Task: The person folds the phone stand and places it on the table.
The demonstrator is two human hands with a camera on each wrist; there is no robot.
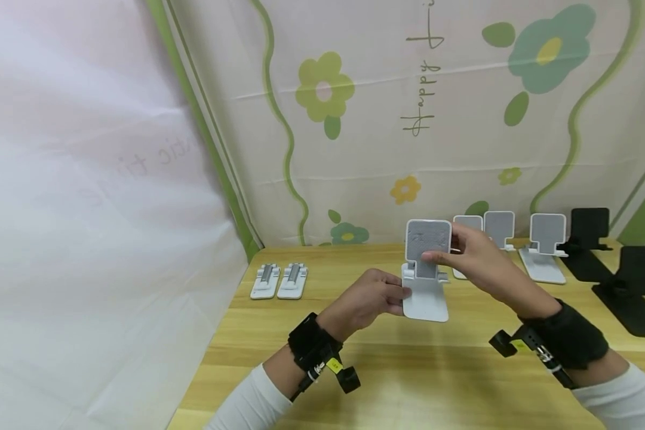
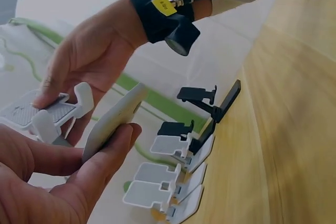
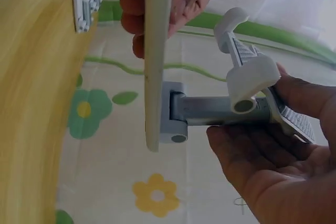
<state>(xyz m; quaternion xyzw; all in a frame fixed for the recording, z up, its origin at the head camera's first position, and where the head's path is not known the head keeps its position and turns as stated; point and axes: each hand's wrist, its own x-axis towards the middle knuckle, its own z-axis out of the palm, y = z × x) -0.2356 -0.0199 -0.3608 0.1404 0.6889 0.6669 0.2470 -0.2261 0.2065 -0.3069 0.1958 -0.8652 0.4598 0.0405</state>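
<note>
A white phone stand [image 1: 426, 304] with a grey padded plate is held up above the table, unfolded. My left hand [image 1: 369, 297] grips its flat base by the left edge, thumb on one face and fingers on the other. The right hand [image 1: 475, 260] pinches the upper plate from the right, with the thumb across the grey pad. In the right wrist view, the grey hinged arm [image 3: 210, 110] spans between the base [image 3: 157, 66] and the tilted plate. The left wrist view shows the base [image 2: 113, 121] edge-on between the left thumb and fingers.
Two folded white stands [image 1: 265, 282] lie side by side at the table's left. Toward the back right stand three unfolded white stands [image 1: 547, 233], partly behind the right hand, and two black stands [image 1: 642, 263]. A flowered cloth [image 1: 365, 155] hangs behind the wooden table [image 1: 387, 370].
</note>
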